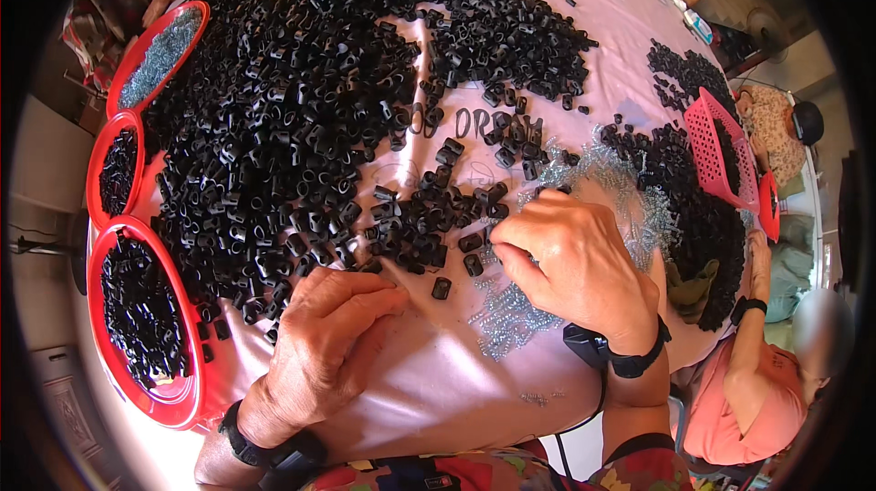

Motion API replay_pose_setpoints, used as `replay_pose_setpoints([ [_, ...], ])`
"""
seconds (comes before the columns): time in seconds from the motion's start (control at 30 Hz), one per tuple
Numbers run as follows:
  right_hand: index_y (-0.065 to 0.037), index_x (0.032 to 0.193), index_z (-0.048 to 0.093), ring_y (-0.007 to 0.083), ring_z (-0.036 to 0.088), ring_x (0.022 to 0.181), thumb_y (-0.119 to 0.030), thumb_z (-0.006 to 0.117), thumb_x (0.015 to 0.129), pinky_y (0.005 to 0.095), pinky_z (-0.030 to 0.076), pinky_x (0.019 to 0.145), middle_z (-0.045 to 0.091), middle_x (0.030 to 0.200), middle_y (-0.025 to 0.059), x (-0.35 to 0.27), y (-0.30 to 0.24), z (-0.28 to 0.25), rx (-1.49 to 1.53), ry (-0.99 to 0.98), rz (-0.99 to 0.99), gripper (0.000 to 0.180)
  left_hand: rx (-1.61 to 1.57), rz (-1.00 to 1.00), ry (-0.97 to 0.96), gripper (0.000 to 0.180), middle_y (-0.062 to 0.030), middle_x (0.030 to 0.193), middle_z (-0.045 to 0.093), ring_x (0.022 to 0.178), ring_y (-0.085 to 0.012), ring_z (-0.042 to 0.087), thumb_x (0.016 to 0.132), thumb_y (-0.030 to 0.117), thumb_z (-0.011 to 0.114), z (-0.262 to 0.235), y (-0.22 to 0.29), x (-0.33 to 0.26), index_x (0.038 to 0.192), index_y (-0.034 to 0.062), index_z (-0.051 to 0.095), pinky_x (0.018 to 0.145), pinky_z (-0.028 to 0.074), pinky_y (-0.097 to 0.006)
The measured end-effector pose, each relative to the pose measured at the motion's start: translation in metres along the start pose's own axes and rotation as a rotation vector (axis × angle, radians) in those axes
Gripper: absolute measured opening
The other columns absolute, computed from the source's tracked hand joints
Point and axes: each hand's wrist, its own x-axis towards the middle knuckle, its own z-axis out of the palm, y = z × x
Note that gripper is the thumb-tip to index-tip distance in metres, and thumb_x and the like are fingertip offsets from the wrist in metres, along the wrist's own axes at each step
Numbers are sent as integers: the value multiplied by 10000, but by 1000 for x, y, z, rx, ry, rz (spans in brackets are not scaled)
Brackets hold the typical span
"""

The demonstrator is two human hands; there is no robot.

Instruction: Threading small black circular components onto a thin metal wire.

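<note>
My left hand is held low over the pink cloth, its fingers curled and pressed together. Whatever may be between its fingertips is too small or hidden to make out. To the right, my right hand is closed with thumb and fingers drawn in, over the edge of a heap of small silvery metal springs; its fingertips hide any piece held there. Between the hands are loose black plastic parts, short hollow tubes that look like cord-lock pieces. A large pile of black hollow parts spreads beyond my left hand.
Along the left edge stand a red basin of black parts, a smaller red basin and a red basin of springs. A pink basket sits on another black heap at right. A co-worker in an orange shirt sits close by.
</note>
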Motion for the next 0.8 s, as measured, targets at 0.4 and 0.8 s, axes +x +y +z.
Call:
replay_pose_setpoints([
  [0.4, -45, 872, 744, 318, 646, 805, -94, 806, 804, 438, 534, 714, 651, 801, 97, 0, -3, 2, 33, -60, -68, 104, 8, 12, -21, 438, -164, 1099, 698, 959, -354, 655, 846, -4, 753, -2, 0, 2, 1283, -7, 723, 884, 527, -427],
  [0.8, -42, 830, 667, 334, 684, 792, -74, 725, 869, 456, 554, 692, 668, 784, 120, 3, -6, 6, 207, 105, -114, 76, -67, -51, 42, 357, -149, 1074, 721, 974, -339, 684, 899, 1, 753, 8, 6, 4, 1256, 25, 744, 870, 546, -417],
])
